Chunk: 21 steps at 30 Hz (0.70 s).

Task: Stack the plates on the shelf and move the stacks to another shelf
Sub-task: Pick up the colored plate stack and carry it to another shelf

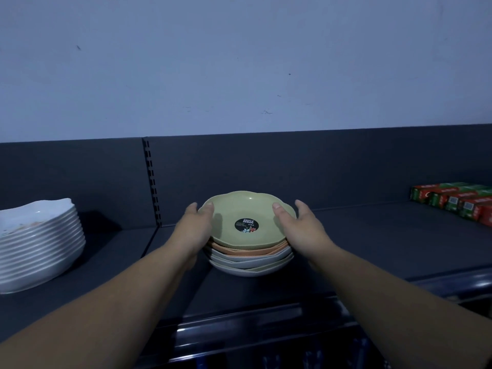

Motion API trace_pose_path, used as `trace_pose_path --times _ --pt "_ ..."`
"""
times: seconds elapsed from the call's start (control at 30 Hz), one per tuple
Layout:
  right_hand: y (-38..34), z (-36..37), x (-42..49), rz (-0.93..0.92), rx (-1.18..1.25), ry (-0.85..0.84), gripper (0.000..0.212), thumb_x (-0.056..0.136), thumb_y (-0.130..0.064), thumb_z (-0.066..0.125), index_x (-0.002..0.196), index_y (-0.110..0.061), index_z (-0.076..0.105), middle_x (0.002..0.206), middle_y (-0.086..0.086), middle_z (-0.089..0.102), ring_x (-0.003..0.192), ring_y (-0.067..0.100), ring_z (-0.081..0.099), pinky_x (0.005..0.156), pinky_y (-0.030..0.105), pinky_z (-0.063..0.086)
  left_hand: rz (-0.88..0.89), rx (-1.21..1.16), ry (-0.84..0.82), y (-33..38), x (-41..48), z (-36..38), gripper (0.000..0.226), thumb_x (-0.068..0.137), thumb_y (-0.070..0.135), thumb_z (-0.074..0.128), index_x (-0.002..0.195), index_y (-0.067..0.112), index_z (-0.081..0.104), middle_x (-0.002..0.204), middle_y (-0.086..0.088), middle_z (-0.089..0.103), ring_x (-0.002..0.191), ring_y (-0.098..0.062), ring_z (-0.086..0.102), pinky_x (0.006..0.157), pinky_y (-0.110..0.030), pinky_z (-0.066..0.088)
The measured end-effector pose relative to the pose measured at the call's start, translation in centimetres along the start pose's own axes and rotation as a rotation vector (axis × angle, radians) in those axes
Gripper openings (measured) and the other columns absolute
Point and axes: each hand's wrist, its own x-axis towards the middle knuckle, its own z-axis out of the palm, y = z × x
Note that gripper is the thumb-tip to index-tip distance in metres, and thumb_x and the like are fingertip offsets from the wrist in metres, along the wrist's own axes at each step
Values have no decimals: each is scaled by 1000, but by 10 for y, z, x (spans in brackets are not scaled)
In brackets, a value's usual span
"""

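Dim light, dark shelf (pixel 372 235) against a pale wall. The person is reaching both arms forward to a stack (pixel 250 259) of scalloped plates sitting mid-shelf, near the front edge.

Top plate (pixel 246 221) is green with a round black sticker (pixel 246 225) in its well; orange, white and pale plates are showing beneath, edges slightly uneven.

Left hand (pixel 197 225) is cupping the stack's left side, thumb lying over the green rim. Right hand (pixel 298 225) is doing the same on the right, thumb on the rim, fingers spread behind. Hands are clamping the stack from opposite sides; whether fingers are reaching under the bottom plate cannot be told.

A taller stack of white plates (pixel 40 243) is standing at far left, well apart. Red-and-green boxes (pixel 458 203) are lying at far right.

Judgement: stacking here looks done; the step in hand is gripping or settling the stack for moving. Next move is calling for an even squeeze, support from below, and a level lift so the loosely nested plates are not sliding.
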Motion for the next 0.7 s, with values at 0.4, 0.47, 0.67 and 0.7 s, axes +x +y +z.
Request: trace_pose_path --times 0.4,0.47,0.67,0.7 --pt "-17 13 8 80 -48 18 90 90 -63 47 155 -10 14 162 5 20 148 24 22 119 40 22 141 513 -267 21 29 -7 59 99 48 25 145 11 36 153 -6 32 140 -22 30 111 -32 23" --pt "-20 14 12 79 -67 33 89 89 -62 50 154 -9 19 159 6 27 144 25 29 116 40 28 133 561 -285 20 29 -6 59 100 47 24 143 8 36 151 -9 35 138 -24 33 108 -31 26" --pt "-14 16 12 83 -108 66 87 88 -59 54 151 -8 24 154 8 34 140 27 35 109 37 32 145 581 -281 16 28 -1 57 99 46 28 138 7 41 145 -12 41 130 -27 40 107 -36 33" --pt "-13 16 10 82 -102 64 87 88 -60 54 152 -9 24 154 7 34 140 27 35 108 37 32 147 586 -282 14 28 -1 56 99 46 28 138 7 41 145 -11 41 130 -27 40 107 -36 33"
